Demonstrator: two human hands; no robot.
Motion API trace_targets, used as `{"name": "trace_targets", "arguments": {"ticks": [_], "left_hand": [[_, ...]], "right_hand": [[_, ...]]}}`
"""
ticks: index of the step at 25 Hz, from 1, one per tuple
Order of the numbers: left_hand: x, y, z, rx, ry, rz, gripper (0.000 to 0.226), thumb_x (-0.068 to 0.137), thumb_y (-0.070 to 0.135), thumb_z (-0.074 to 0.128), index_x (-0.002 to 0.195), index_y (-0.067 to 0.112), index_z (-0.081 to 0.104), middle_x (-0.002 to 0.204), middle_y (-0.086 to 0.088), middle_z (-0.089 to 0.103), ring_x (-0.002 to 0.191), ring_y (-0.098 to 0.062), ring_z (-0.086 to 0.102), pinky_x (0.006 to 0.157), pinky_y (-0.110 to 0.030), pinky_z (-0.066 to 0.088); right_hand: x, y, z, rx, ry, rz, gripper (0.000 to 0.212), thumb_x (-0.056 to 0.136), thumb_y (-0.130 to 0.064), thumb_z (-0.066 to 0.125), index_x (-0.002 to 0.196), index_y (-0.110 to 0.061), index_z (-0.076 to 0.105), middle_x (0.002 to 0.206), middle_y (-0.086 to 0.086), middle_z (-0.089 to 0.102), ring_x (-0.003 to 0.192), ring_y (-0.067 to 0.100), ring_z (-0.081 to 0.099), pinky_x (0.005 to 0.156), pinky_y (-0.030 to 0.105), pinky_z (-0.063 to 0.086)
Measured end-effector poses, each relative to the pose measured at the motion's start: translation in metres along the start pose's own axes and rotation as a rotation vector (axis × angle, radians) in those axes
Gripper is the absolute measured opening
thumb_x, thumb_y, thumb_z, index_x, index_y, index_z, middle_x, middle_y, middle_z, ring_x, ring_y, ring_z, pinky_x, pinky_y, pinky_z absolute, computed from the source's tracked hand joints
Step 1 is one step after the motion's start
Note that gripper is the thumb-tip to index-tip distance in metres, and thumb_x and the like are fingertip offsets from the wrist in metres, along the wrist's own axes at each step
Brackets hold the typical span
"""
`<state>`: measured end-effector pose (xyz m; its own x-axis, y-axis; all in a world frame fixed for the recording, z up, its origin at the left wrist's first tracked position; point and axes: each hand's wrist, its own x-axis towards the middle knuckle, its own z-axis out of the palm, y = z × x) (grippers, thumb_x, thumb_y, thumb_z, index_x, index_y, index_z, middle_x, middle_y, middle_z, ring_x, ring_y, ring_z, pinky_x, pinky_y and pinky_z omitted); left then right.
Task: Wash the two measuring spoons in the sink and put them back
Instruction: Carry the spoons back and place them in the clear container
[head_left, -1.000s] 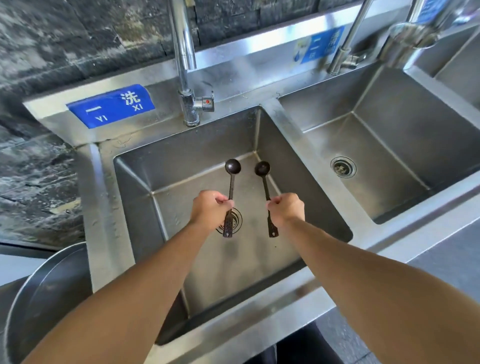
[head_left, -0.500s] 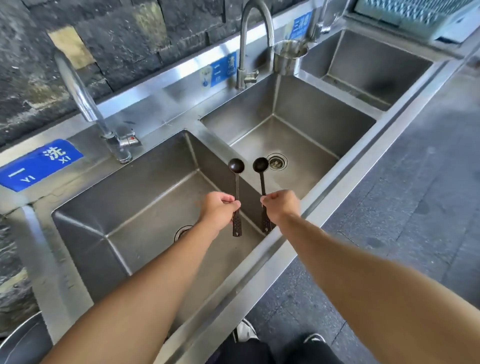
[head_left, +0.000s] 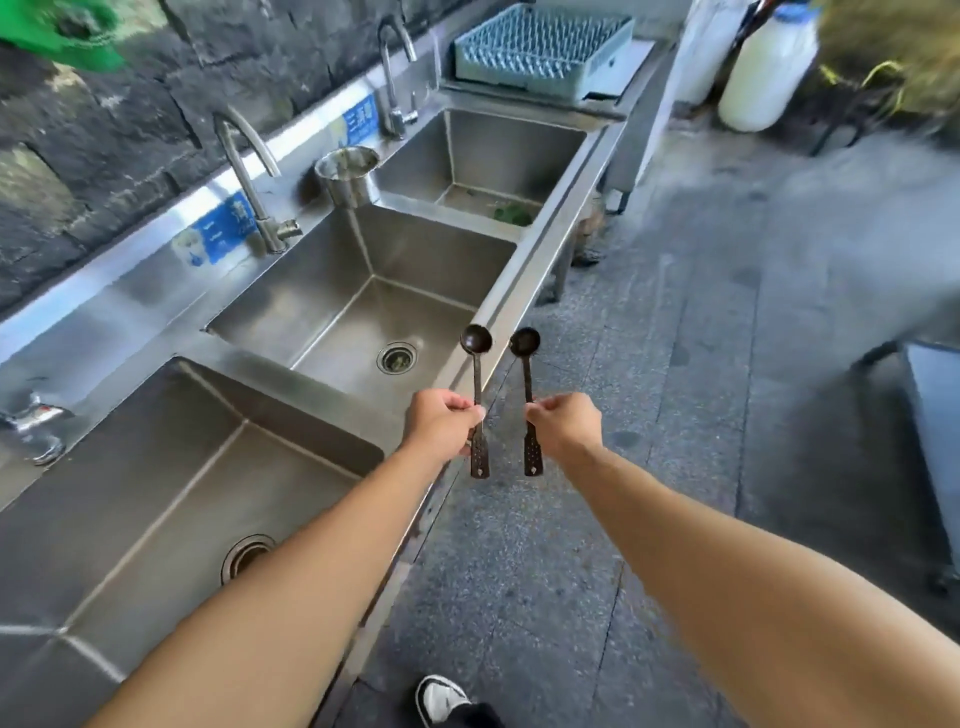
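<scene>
Two dark measuring spoons are held upright, bowls up: the left spoon (head_left: 477, 384) pinched in the left hand (head_left: 441, 423) over the bench's front edge (head_left: 511, 296), the right spoon (head_left: 529, 384) pinched in the right hand (head_left: 566, 426) over open stone floor (head_left: 675, 364). Three steel basins lie leftward; the far basin (head_left: 498, 150) holds what may be green scraps (head_left: 511, 213).
</scene>
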<state>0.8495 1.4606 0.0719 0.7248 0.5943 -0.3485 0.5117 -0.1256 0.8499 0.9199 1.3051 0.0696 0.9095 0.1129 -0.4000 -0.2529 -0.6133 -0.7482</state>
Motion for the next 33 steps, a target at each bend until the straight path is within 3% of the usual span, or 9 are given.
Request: {"name": "trace_targets", "arguments": {"ticks": [2, 7, 12, 15, 20, 24, 26, 29, 33], "left_hand": [[-0.012, 0.026, 0.047, 0.026, -0.088, 0.052, 0.009, 0.080, 0.013, 0.080, 0.077, 0.012, 0.071, 0.082, -0.012, 0.075, 0.063, -0.028, 0.071, 0.052, -0.034, 0.060], [-0.058, 0.082, 0.157, 0.121, -0.247, 0.181, 0.018, 0.081, 0.013, 0.080, 0.070, 0.019, 0.067, 0.074, -0.006, 0.072, 0.055, -0.019, 0.067, 0.044, -0.026, 0.054], [-0.116, 0.122, 0.251, 0.155, -0.415, 0.279, 0.008, 0.084, 0.010, 0.077, 0.089, 0.006, 0.072, 0.085, -0.015, 0.074, 0.069, -0.030, 0.073, 0.051, -0.032, 0.058], [-0.156, 0.145, 0.303, 0.170, -0.515, 0.332, 0.008, 0.086, 0.009, 0.076, 0.089, 0.004, 0.071, 0.086, -0.016, 0.073, 0.067, -0.028, 0.070, 0.047, -0.029, 0.055], [-0.218, 0.159, 0.374, 0.192, -0.693, 0.388, 0.010, 0.085, 0.007, 0.076, 0.080, 0.010, 0.068, 0.079, -0.015, 0.070, 0.060, -0.020, 0.065, 0.038, -0.022, 0.049], [-0.261, 0.163, 0.423, 0.234, -0.853, 0.438, 0.012, 0.085, 0.010, 0.076, 0.077, 0.012, 0.069, 0.079, -0.014, 0.071, 0.062, -0.022, 0.066, 0.043, -0.026, 0.051], [-0.278, 0.164, 0.444, 0.254, -0.903, 0.462, 0.007, 0.085, 0.012, 0.078, 0.081, 0.011, 0.072, 0.080, -0.014, 0.074, 0.064, -0.022, 0.068, 0.045, -0.026, 0.052], [-0.309, 0.165, 0.469, 0.302, -1.018, 0.505, 0.006, 0.084, 0.014, 0.079, 0.084, 0.011, 0.073, 0.079, -0.011, 0.076, 0.064, -0.019, 0.071, 0.045, -0.025, 0.055], [-0.348, 0.160, 0.496, 0.359, -1.157, 0.533, 0.010, 0.085, 0.016, 0.078, 0.092, 0.010, 0.074, 0.084, -0.010, 0.075, 0.073, -0.021, 0.073, 0.061, -0.037, 0.064]], "right_hand": [[-0.001, 0.021, -0.046, 0.042, 0.043, 0.036, 0.028, 0.091, -0.024, 0.070, 0.065, -0.014, 0.072, 0.061, -0.002, 0.063, 0.058, 0.014, 0.056, 0.065, 0.022, 0.046], [-0.014, 0.076, -0.155, 0.126, 0.232, 0.097, 0.014, 0.091, -0.025, 0.070, 0.081, -0.017, 0.078, 0.076, 0.004, 0.071, 0.076, 0.019, 0.066, 0.071, 0.023, 0.048], [-0.040, 0.133, -0.262, 0.211, 0.435, 0.166, 0.019, 0.092, -0.027, 0.069, 0.079, -0.015, 0.078, 0.080, 0.007, 0.075, 0.073, 0.021, 0.069, 0.073, 0.030, 0.057], [-0.060, 0.168, -0.313, 0.274, 0.536, 0.222, 0.019, 0.092, -0.027, 0.069, 0.085, -0.013, 0.080, 0.080, 0.006, 0.075, 0.074, 0.022, 0.072, 0.075, 0.034, 0.061], [-0.099, 0.213, -0.370, 0.358, 0.709, 0.304, 0.018, 0.092, -0.028, 0.071, 0.096, -0.014, 0.081, 0.094, 0.007, 0.077, 0.083, 0.022, 0.072, 0.081, 0.039, 0.062], [-0.136, 0.251, -0.399, 0.422, 0.859, 0.405, 0.019, 0.093, -0.026, 0.069, 0.097, -0.012, 0.081, 0.091, 0.006, 0.077, 0.079, 0.019, 0.070, 0.082, 0.039, 0.061], [-0.155, 0.269, -0.408, 0.447, 0.930, 0.460, 0.018, 0.094, -0.026, 0.069, 0.096, -0.012, 0.081, 0.088, 0.004, 0.075, 0.072, 0.013, 0.066, 0.072, 0.032, 0.059], [-0.189, 0.295, -0.419, 0.496, 1.046, 0.556, 0.017, 0.094, -0.024, 0.069, 0.091, -0.013, 0.081, 0.079, 0.002, 0.071, 0.063, 0.006, 0.059, 0.051, 0.017, 0.040], [-0.227, 0.318, -0.429, 0.559, 1.149, 0.613, 0.017, 0.092, -0.022, 0.069, 0.090, -0.011, 0.082, 0.089, 0.005, 0.077, 0.075, 0.016, 0.066, 0.071, 0.023, 0.050]]}}
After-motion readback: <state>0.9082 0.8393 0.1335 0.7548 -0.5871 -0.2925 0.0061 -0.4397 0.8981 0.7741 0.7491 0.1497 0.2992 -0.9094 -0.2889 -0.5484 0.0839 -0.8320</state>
